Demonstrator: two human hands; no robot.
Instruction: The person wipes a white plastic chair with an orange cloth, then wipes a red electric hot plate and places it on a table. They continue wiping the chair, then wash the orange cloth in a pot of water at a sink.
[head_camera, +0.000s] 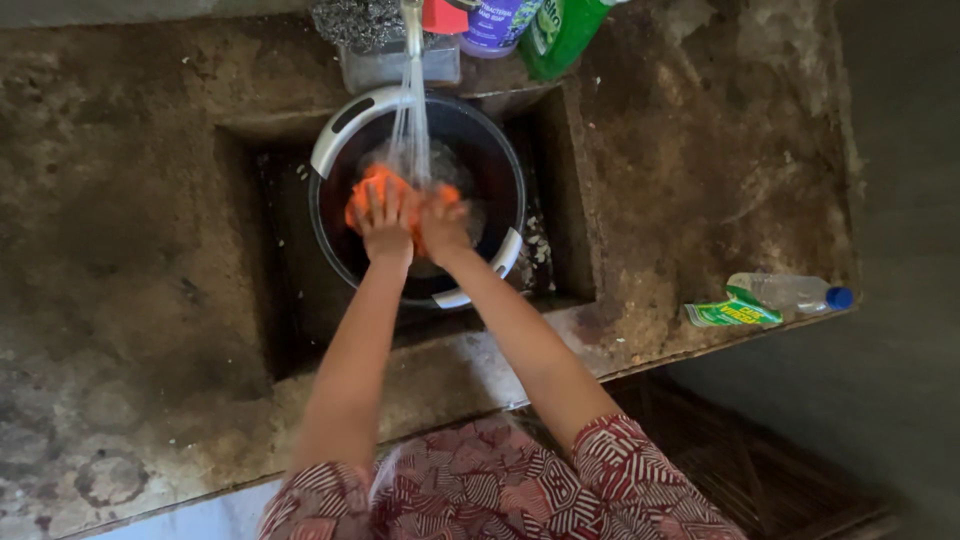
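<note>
Rough, stained concrete counter (130, 200) w/ sunken sink (285, 300) in the middle. Inside the sink, black pot (490, 170) w/ white handles, right under the tap stream (410, 110). Both hands over the pot: left hand (385, 222) closed on orange cloth (372, 185), fingers wrapped over the top; right hand (443, 225) closed on the same cloth from the other side. Best kept low inside the pot rim, directly under the water, squeezed evenly w/ both palms so splash stays in. Green bottle (560, 35) & steel scrubber (355, 22) behind the pot; clear bottle w/ blue cap (795, 293) at the counter edge, well apart.
</note>
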